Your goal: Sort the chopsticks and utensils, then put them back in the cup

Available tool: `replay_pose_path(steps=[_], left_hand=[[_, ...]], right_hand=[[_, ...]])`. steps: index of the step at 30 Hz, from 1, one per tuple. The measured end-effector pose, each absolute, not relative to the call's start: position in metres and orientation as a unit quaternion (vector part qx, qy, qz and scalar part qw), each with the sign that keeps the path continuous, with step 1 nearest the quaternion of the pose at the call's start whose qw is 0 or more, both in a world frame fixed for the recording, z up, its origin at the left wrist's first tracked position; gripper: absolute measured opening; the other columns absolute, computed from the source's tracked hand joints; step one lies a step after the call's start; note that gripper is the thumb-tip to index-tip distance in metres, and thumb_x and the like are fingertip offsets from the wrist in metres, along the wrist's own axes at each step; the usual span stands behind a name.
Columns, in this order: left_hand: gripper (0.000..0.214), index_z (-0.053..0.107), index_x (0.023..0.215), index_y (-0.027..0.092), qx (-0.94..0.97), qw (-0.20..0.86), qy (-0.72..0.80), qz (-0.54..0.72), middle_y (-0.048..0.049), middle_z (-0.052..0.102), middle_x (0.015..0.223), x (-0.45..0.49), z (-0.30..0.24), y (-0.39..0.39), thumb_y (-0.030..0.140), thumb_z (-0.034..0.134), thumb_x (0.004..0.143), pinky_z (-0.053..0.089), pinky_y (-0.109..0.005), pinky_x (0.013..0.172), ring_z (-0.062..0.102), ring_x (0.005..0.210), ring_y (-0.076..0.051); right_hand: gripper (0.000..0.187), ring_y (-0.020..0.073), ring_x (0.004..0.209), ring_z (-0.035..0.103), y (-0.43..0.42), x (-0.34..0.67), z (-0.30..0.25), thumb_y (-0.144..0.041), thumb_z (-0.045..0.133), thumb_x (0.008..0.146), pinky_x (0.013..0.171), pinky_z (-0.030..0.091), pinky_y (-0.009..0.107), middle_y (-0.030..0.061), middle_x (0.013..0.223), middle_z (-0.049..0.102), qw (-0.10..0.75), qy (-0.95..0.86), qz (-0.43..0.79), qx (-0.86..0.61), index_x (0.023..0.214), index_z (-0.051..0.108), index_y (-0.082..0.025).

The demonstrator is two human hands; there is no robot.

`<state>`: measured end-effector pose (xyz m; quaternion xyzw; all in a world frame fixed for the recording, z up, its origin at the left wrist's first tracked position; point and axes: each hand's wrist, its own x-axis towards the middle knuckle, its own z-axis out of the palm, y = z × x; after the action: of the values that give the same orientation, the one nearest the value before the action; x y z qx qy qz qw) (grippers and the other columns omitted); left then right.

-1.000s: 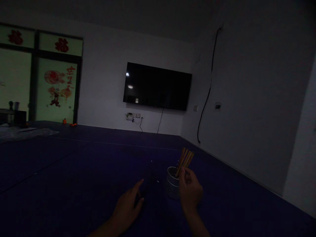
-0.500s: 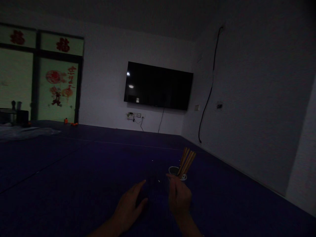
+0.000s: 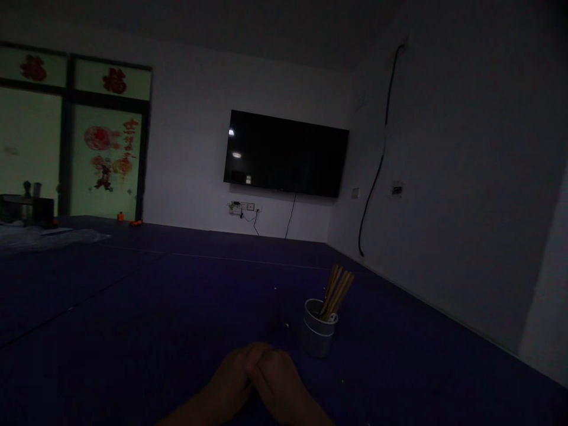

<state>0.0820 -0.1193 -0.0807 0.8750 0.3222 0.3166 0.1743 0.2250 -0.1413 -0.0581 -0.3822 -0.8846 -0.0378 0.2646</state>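
My left hand (image 3: 231, 376) and my right hand (image 3: 280, 378) are folded together low in the middle of the head view. Their fingers are closed against each other, and nothing shows in them. The palms and most fingertips are hidden. Just beyond my right hand, apart from it, a grey cylindrical cup (image 3: 318, 337) with a pale rim stands upright on the dark blue surface (image 3: 199, 307). Several wooden chopsticks (image 3: 337, 293) lean to the right inside it.
Small white bits (image 3: 287, 325) lie near the cup. Clear plastic sheeting (image 3: 66, 239) and a dark container (image 3: 26, 208) are at far left, with small orange items (image 3: 120, 217) near the door. A television (image 3: 286, 154) hangs on the far wall; a black cable (image 3: 373, 183) runs down the right wall.
My right hand has moved left and down, away from the cup, baring the cup's front. My left hand has gone from open to closed, and both hands have come together.
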Motion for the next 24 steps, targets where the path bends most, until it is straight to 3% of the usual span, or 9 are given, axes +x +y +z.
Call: replay_pose_path(steps=[6,18,24], left_hand=[[0.025,0.057,0.103,0.023,0.867,0.187,0.336,0.317,-0.0038,0.066,0.103,0.0856,-0.0734,-0.1241,0.021,0.040,0.085,0.045,-0.028,0.082,0.059,0.094,-0.017],[0.022,0.054,0.104,0.021,0.885,0.103,0.340,0.302,-0.0043,0.067,0.100,0.0855,-0.0735,-0.1234,0.025,0.042,0.086,0.040,-0.033,0.080,0.058,0.089,-0.019],[0.022,0.056,0.099,0.020,0.881,0.079,0.349,0.310,-0.0052,0.067,0.092,0.0855,-0.0796,-0.1206,0.032,0.043,0.087,0.040,-0.031,0.073,0.058,0.082,-0.020]], right_hand=[[0.055,0.0168,0.068,0.064,-0.1420,0.2248,-0.0583,-0.039,0.019,0.097,0.061,0.041,0.024,0.0081,0.077,0.070,0.237,-0.880,-0.062,-0.408,0.080,0.066,-0.016],[0.041,0.0170,0.070,0.066,-0.1419,0.2237,-0.0562,-0.031,0.031,0.095,0.058,0.037,0.024,0.0053,0.079,0.071,0.199,-0.881,-0.077,-0.422,0.080,0.067,-0.017],[0.049,0.0171,0.068,0.066,-0.1406,0.2240,-0.0592,-0.034,0.025,0.097,0.056,0.035,0.025,0.0053,0.077,0.071,0.195,-0.882,-0.093,-0.420,0.079,0.067,-0.017]])
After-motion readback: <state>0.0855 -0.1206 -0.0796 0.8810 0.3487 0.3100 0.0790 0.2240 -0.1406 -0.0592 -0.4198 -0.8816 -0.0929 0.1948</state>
